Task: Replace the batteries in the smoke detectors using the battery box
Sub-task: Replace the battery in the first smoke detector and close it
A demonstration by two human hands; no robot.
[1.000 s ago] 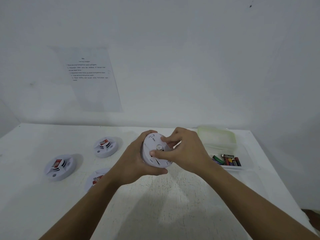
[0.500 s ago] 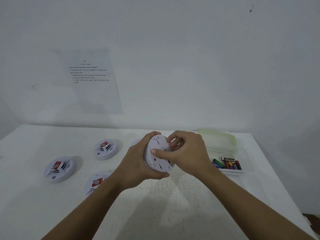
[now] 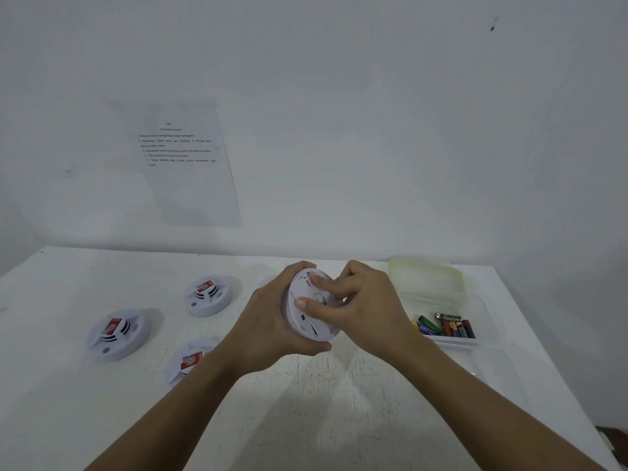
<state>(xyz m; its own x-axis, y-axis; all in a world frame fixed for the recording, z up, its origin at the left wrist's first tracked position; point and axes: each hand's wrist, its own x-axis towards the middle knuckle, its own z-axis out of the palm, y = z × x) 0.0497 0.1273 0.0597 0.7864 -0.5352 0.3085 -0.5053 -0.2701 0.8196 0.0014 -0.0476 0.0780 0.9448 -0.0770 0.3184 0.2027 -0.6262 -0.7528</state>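
Turned more edge-on than a second ago: round white plastic smoke detector (image 3: 306,321), held at frame centre above white table (image 3: 339,419) | left hand (image 3: 268,331) grips its rim | right hand (image 3: 370,311) grasps its back face, thumb and forefinger pressing | three other white detectors (image 3: 117,334) lie left | clear plastic battery box (image 3: 441,300) with loose coloured batteries (image 3: 445,326) sits right

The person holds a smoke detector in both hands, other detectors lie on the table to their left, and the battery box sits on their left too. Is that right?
Not quite. The head view shows the battery box on the person's right, not their left. The rest stands: the left hand and right hand hold the smoke detector, and the other detectors lie to the left.
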